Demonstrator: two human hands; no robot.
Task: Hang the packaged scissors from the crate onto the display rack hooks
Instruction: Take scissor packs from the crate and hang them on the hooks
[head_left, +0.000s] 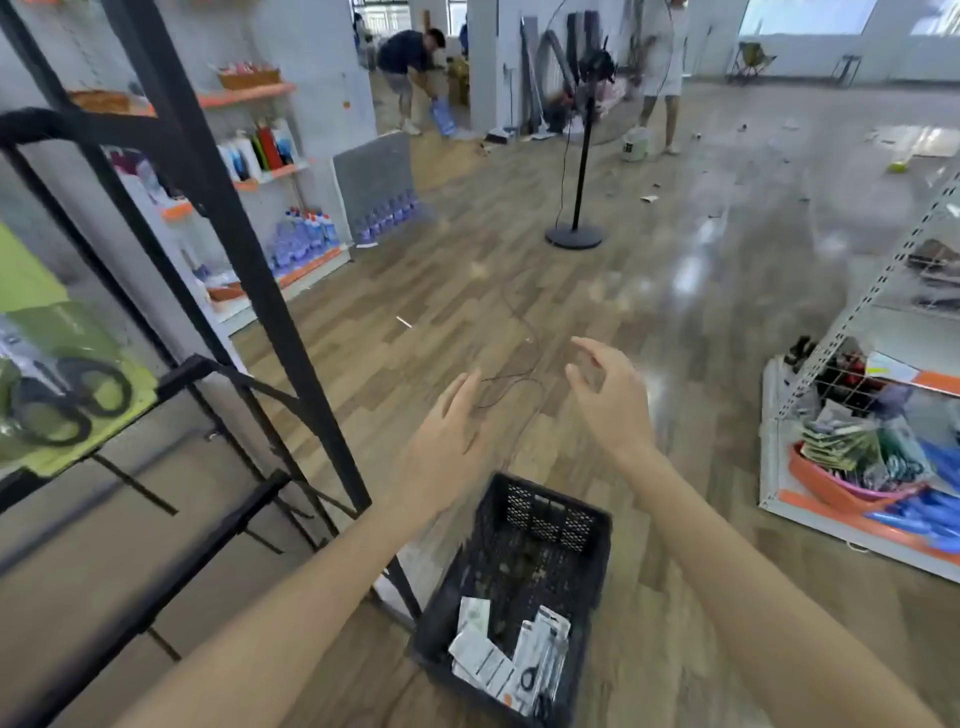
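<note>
From the head camera, the left hand (441, 447) and right hand (610, 395) hover empty above the black crate (550, 525), fingers loosely spread. Packaged scissors (519, 665) lie in the crate's near end. Another green-carded pack (62, 395) hangs on the display rack (234, 218) at left.

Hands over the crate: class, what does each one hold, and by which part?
Nothing. The left hand and right hand hover open above the crate.

Black perforated crate (524, 566) holding white scissors packets (511, 660); green packet (67, 384) on black rack (208, 208); brown wood-plank floor (441, 291).
</note>
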